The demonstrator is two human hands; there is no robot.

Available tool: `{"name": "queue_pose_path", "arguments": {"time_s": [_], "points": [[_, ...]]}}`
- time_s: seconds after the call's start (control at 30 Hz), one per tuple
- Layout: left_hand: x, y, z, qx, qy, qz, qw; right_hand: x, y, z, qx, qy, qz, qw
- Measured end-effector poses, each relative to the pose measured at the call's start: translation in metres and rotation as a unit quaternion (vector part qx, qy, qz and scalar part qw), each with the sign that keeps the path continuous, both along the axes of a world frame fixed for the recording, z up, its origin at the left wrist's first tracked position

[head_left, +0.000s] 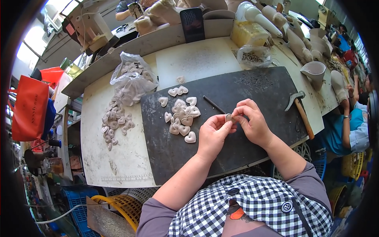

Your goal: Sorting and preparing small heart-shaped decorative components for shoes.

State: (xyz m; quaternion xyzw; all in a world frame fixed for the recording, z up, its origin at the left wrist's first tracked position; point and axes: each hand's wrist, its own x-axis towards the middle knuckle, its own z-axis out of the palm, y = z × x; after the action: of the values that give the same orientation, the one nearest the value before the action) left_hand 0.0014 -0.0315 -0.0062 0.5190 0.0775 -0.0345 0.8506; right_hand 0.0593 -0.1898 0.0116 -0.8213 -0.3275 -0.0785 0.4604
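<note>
My left hand [214, 132] pinches a small padded heart piece [228, 117], seen nearly edge-on, above the black work mat [244, 89]. My right hand [254, 124] meets it from the other side, thumb and fingertips pressed together close to the piece; whatever they grip is too small to make out. To the left of my hands lies a loose pile of pale, shiny heart pieces [182, 116], several showing a small hole. A dark rod-shaped punch [214, 104] rests on the mat just beyond my fingers.
A hammer [303, 118] lies at the mat's right edge. Left are more hearts [112, 122] and a plastic bag [136, 89] of them. Small metal fittings [252, 58] fill a bag at the back, near a yellowish block [248, 33]. A phone [192, 24] leans on the table's rim.
</note>
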Motion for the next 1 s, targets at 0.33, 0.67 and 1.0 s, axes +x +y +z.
{"name": "queue_pose_path", "arguments": {"time_s": [0.33,0.67,1.0], "points": [[-0.001,-0.001,0.001,0.012,0.001,0.008,1.0,-0.004,0.0,0.011,0.154,0.275,0.002,0.949],[-0.011,-0.005,0.003,0.227,-0.088,0.007,0.97,-0.017,-0.009,0.015,0.052,0.206,-0.018,0.977],[-0.011,-0.009,0.004,0.373,-0.201,0.098,0.9,-0.022,-0.018,-0.006,0.106,0.142,-0.012,0.984]]}}
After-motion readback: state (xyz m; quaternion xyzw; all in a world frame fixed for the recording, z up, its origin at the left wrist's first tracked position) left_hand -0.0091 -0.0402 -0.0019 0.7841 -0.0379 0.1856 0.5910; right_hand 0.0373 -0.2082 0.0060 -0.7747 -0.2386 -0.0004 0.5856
